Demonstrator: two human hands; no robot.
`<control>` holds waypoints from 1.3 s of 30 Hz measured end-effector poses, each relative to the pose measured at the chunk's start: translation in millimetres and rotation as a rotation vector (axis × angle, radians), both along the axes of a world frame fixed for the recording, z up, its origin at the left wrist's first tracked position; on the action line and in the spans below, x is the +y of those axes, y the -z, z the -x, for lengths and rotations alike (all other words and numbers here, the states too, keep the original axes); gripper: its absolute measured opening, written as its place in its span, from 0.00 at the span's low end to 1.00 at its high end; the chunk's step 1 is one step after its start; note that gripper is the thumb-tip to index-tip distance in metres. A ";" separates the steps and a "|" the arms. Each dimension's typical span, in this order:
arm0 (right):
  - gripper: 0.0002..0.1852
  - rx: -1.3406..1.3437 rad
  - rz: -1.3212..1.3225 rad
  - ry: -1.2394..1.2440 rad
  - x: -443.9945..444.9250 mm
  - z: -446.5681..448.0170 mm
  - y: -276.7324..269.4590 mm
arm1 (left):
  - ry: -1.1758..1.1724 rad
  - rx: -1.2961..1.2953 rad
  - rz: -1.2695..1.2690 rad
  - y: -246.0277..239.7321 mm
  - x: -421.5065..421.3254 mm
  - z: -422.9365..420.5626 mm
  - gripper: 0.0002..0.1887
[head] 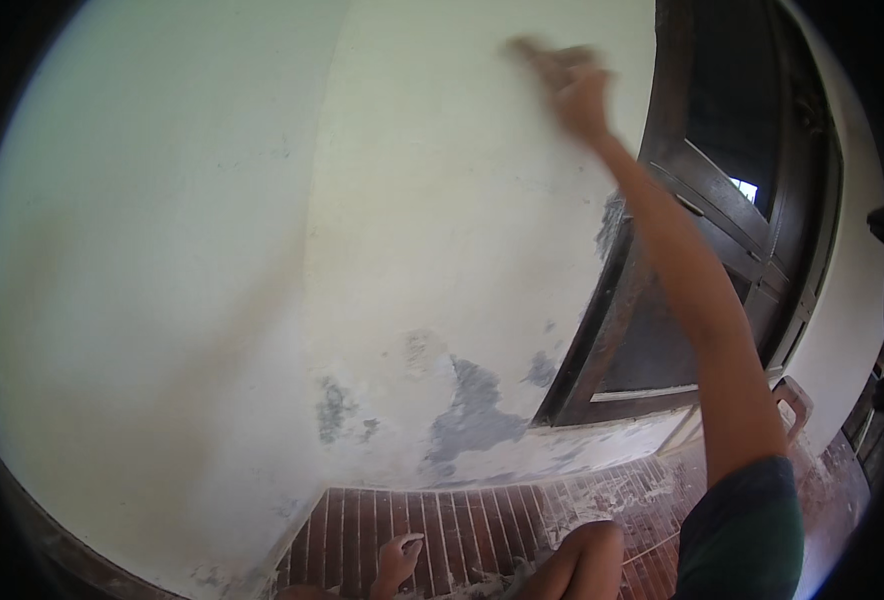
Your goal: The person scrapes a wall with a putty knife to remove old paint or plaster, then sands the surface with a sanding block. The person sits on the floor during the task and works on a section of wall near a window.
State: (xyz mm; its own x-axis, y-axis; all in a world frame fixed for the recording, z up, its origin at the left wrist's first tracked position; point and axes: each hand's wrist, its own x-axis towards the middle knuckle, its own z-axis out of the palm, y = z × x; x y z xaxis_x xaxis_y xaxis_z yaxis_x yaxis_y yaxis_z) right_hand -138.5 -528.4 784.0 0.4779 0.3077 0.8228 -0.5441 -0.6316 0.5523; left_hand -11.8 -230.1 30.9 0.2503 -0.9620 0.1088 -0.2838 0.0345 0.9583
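Observation:
My right hand (pixel 580 94) is raised at the wall (pixel 442 225), near the top of the view, with the arm stretched up from the lower right. It is blurred by motion. Something brownish and flat seems to lie at its fingers, but whether it is an object or only the fingers cannot be told. My left hand (pixel 400 559) is low, above the brown grooved floor (pixel 344 532), fingers curled with a gap between thumb and forefinger and nothing visible in them. Grey bare patches (pixel 475 412) mark the lower part of the pale wall.
A dark wooden door or window frame (pixel 580 360) with dark panes stands right of the wall, behind my right arm. My bent knee (pixel 599 540) shows at the bottom. Pale flakes and dust (pixel 599 499) lie on the floor. A brownish looped handle-like thing (pixel 794 405) is beyond my upper arm.

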 end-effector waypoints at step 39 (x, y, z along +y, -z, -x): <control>0.22 -0.740 0.268 0.137 -48.6 102.8 -47.3 | -0.089 -0.008 0.013 -12.0 -4.4 9.9 0.14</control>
